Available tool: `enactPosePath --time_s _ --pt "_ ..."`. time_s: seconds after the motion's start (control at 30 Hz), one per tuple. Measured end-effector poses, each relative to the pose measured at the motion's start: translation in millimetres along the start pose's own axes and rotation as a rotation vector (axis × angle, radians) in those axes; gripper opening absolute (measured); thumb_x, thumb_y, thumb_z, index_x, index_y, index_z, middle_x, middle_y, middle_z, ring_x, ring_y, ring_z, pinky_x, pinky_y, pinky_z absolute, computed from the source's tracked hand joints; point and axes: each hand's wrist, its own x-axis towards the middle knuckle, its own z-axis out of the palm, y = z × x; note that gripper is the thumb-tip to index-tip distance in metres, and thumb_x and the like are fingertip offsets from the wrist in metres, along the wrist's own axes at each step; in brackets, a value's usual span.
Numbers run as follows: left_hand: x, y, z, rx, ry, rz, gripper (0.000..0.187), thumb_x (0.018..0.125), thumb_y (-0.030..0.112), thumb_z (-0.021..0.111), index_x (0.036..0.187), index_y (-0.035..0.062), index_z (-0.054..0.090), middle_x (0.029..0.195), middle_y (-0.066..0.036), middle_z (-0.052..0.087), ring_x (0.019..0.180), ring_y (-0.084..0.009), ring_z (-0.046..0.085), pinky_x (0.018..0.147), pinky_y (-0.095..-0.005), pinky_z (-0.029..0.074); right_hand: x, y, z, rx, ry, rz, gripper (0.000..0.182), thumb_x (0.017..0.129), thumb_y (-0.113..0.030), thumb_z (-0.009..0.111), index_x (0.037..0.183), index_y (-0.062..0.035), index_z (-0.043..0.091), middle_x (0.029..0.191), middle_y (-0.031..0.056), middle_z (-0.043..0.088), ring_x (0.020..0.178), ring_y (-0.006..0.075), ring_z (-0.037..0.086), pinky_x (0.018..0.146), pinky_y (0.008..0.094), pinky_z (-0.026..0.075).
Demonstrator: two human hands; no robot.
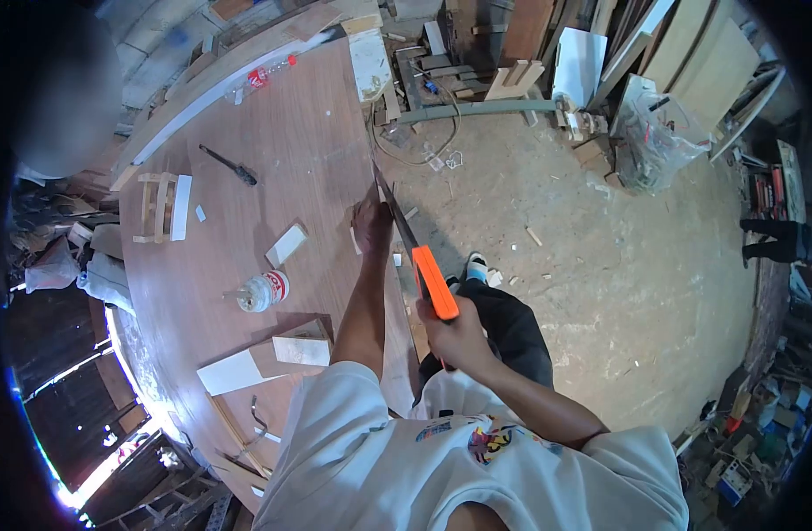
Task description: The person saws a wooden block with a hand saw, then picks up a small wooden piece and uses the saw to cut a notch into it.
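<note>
My right hand (pixel 459 338) is closed around the orange handle of a handsaw (pixel 435 283). The saw's dark blade slants up and away, its far end passing right beside my left hand (pixel 373 226). That hand is at the long edge of the wooden table (pixel 317 203), fingers curled down over a small pale piece of wood (pixel 355 241) that is mostly hidden beneath it. Left of my forearm, a white block (pixel 287 245) lies on the tabletop, with a clear bottle with a red label (pixel 264 291) nearer to me.
Farther left are a small wooden frame (pixel 156 208), a white strip (pixel 181 208) and a dark tool (pixel 229 165). White-faced boards (pixel 302 348) lie close to my left arm. Scraps litter the floor (pixel 601 265); boards (pixel 580 66) and a plastic bag (pixel 658 142) stand beyond. Another person's legs (pixel 771 241) show far right.
</note>
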Motion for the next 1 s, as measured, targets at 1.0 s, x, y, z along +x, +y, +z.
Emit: enactPosePath --time_s 1.0 --pt "1.8 -11.1 -22.6 -0.183 -0.104 0.052 0.019 0.077 0.012 0.059 0.063 0.0018 0.055 0.069 -0.014 0.054 0.07 -0.0308 0.053 0.062 -0.0417 0.039 -4.5 60.9 -61.1 -0.038 0.203 0.135 0.018 0.084 -0.007 0.059 0.071 0.0043 0.054 0.055 0.0029 0.045 0.053 0.0094 0.041 0.049 0.0291 0.036"
